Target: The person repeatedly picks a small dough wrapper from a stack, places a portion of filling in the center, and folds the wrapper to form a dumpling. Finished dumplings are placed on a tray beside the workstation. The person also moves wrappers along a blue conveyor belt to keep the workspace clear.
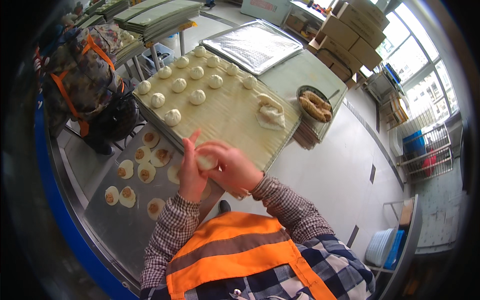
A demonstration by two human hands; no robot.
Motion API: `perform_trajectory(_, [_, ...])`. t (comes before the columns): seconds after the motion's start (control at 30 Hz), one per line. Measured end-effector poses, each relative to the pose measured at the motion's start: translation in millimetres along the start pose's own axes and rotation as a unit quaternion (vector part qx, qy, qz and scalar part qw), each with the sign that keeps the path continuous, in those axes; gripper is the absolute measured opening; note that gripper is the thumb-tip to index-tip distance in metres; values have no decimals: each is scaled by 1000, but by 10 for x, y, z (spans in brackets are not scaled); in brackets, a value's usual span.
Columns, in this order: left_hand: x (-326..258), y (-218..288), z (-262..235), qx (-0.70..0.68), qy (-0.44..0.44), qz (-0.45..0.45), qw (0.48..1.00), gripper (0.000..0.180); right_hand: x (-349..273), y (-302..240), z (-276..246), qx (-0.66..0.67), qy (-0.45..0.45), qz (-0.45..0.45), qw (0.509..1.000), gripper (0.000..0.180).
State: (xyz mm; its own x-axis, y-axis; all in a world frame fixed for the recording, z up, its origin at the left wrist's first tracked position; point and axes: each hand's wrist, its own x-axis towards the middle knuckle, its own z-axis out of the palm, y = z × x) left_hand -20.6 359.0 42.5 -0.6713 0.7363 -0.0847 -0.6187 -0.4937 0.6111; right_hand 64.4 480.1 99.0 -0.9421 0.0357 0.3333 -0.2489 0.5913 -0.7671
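Observation:
Between my hands, just past the near edge of the bun tray, is a pale bun [206, 161] of dough. My left hand [189, 170] supports it from the left, with a finger and thumb pointing up. My right hand [231, 164] curls around its other side, fingers closed on the dough and partly blurred. Left of my hands, several flat dough rounds [146, 172] with brown filling lie on a metal worktop [117, 217]. Beyond my hands, several pleated buns [172, 117] sit in rows on a large pale tray [225, 112].
A crumpled white cloth [271, 116] lies on the tray's right part. Right of it stands a bowl of brown filling [315, 105] with a spoon. A foil-like sheet pan [255, 45] is behind. Another person [82, 75] works at left. Cardboard boxes [350, 40] are stacked far right.

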Motion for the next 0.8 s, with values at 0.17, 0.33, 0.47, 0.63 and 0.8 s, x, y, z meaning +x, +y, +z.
perform_trajectory(0.17, [327,-100,-10,197,130,153,960,56,625,1162,-798,-61,160,69,983,47])
perform_trajectory(0.33, [-546,-94,-1093,259,273,77,923,35,1057,2247,-910,-215,114,144,959,46])
perform_trajectory(0.47, [-1295,-157,-1778,375,474,20,796,30,1056,2170,-954,-182,35,153,971,65])
perform_trajectory(0.63, [-1535,5,-2427,675,461,23,576,45,212,1862,-1553,-476,48,55,877,64])
perform_trajectory(0.8, [-1317,255,-2863,695,363,-182,593,58,-362,2054,-1727,-299,178,264,900,52])
